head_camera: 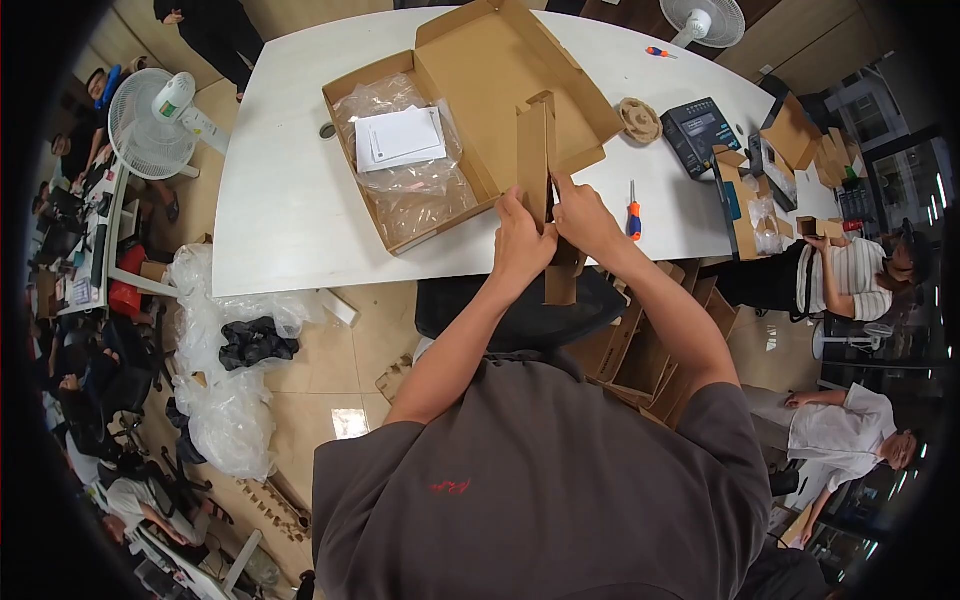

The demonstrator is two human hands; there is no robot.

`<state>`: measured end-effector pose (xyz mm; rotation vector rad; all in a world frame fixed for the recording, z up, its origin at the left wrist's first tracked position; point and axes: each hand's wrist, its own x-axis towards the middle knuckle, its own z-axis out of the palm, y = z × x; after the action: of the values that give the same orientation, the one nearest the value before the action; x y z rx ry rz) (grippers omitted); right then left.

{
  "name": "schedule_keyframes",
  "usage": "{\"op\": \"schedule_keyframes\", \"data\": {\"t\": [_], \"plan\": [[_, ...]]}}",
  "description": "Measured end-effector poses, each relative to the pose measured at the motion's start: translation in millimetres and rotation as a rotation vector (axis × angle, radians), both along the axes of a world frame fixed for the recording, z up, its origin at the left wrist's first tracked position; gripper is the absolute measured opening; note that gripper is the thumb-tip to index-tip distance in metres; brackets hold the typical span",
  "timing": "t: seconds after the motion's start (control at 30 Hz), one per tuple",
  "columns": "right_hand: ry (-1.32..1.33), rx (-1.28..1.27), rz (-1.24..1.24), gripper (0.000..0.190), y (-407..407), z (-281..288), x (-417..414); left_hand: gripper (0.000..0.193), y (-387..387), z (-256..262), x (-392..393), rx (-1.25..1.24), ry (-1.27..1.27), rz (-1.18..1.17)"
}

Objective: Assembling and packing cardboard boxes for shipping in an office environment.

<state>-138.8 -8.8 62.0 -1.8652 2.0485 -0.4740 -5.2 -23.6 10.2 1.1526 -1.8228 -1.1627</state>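
Both my left hand [523, 241] and my right hand [589, 217] grip a long, narrow folded cardboard piece [534, 154], held upright in the picture over the table's near edge. Its lower end reaches over a black chair. Just beyond my hands lies an open, shallow cardboard box [480, 97] with its lid folded back. Crumpled clear plastic bags [416, 199] fill its tray, with white printed papers [400, 139] on top. To the right of my right hand lies an orange and blue screwdriver [634, 217].
On the white table [277, 187], a round moulded-pulp piece [640, 121], a dark printed box [701, 135] and a second screwdriver [658, 52] lie to the right. A black chair [465, 315] stands below the table edge. Plastic wrap [217, 420] covers floor at left. A co-worker [847, 277] stands at right.
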Motion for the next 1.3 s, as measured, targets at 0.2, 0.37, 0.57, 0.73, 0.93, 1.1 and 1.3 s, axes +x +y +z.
{"op": "schedule_keyframes", "data": {"t": [0.2, 0.37, 0.57, 0.73, 0.93, 1.1, 1.3], "plan": [[0.248, -0.148, 0.219, 0.045, -1, 0, 1, 0.081, -10, 13, 7, -0.005, -0.064, -0.068], [0.31, -0.141, 0.214, 0.051, -1, 22, 2, 0.097, -30, 23, 8, 0.059, -0.068, -0.185], [0.259, -0.087, 0.227, 0.056, 1, 37, -1, 0.094, -43, 6, 2, -0.176, 0.039, -0.127], [0.152, -0.091, 0.175, 0.057, 2, 34, -3, 0.075, -35, 3, 2, -0.025, 0.067, -0.117], [-0.009, -0.089, 0.071, 0.053, 10, 33, 3, 0.059, -24, 17, 13, -0.106, 0.172, -0.08], [-0.002, -0.187, 0.085, 0.054, 10, 22, 9, 0.053, -22, 19, 23, -0.058, 0.092, -0.091], [0.026, -0.172, -0.031, 0.058, 0, 22, 13, 0.049, -12, 18, 14, -0.359, 0.033, -0.038]]}}
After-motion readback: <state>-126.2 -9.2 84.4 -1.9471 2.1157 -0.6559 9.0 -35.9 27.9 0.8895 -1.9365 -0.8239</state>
